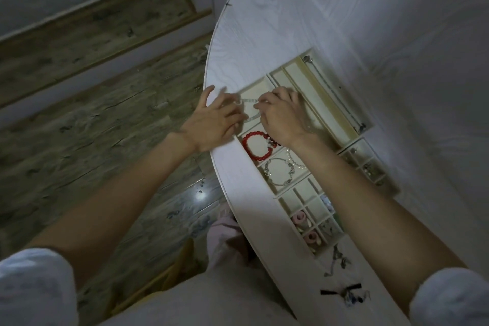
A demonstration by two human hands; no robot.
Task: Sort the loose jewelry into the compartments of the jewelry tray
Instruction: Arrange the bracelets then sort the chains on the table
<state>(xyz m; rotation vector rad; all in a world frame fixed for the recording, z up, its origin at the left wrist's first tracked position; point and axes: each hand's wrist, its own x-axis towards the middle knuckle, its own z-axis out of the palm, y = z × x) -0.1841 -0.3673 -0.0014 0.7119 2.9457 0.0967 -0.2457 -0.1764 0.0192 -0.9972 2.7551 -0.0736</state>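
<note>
A cream jewelry tray (341, 122) with several compartments lies on the white table. My left hand (214, 122) and my right hand (281, 116) both pinch a pale beaded bracelet (250, 101), stretched between them over the tray's far-left square compartment. A red bead bracelet (254, 147) lies in the compartment just below. A silver chain bracelet (280, 172) sits in the compartment after that, with a pearl strand (292, 160) beside it. Pink pieces (300, 217) fill small cells nearer me. A thin chain (336, 98) lies in the long slot.
Loose jewelry on the white table (264, 42) near me: a silvery tangle (338, 259) and a dark tasselled piece (344, 294). The table's curved edge runs left of the tray, with wooden floor (92, 127) beyond. Small cells (370, 169) at the right hold tiny items.
</note>
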